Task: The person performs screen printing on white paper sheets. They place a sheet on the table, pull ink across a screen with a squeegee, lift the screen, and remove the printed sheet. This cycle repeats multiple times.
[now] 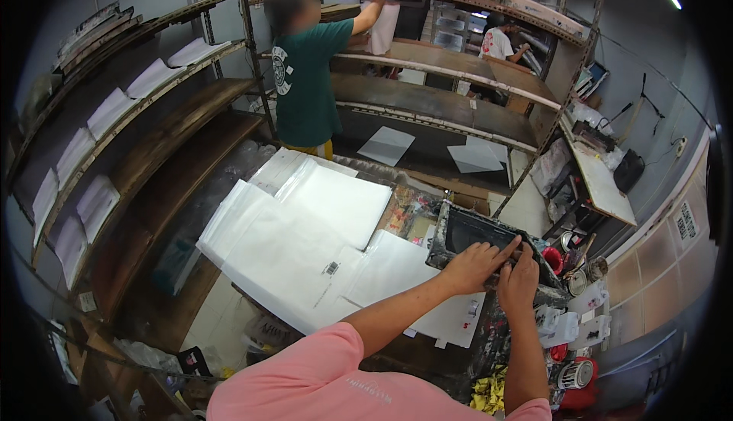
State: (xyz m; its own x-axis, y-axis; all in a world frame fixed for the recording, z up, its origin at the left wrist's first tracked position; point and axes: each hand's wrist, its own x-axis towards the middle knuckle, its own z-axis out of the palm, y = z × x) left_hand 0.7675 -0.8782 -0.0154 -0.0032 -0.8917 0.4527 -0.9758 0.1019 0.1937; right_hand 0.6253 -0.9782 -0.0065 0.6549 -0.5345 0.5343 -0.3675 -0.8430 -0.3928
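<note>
My left hand and my right hand are close together over the near right part of a dark, ink-smeared printing screen frame. The left fingers bend over and point toward the right hand, whose fingers are curled. Whatever the two hands grip is hidden beneath them. Left of the frame, white sheets or flat bags overlap on the table, and one bears a small dark print. Another white sheet lies partly under my left forearm, with its right end near the frame.
Paint cans and a red tub crowd the right side, near white plastic containers. Crumpled yellow material lies below my right forearm. Shelves with white sheets stand left. A person in green reaches to a back shelf; another works farther back.
</note>
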